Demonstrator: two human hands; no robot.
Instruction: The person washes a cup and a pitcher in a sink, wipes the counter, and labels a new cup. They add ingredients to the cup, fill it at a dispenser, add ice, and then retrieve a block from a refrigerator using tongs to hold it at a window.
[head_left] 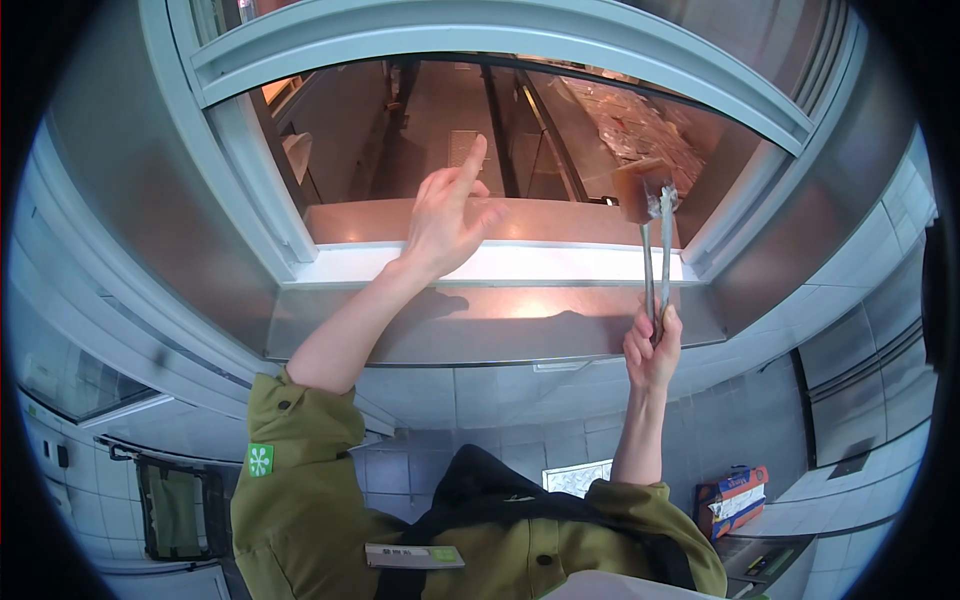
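My left hand (445, 220) is raised over the window sill (520, 262), its index finger pointing forward through the opening and the other fingers partly bent, with nothing in it. My right hand (652, 348) is wrapped round the handle end of metal tongs (649, 275), held upright at the right side of the opening. Between the far tips of the tongs is a brownish piece (640, 190), with something pale or shiny at its right side. I cannot make out what the piece is.
A metal ledge (500, 325) runs below the sill. The window frame (500, 50) arches over the opening. Beyond it lie a walkway and clear-wrapped items (640, 125) at the right. An orange and blue box (733, 500) stands low at the right.
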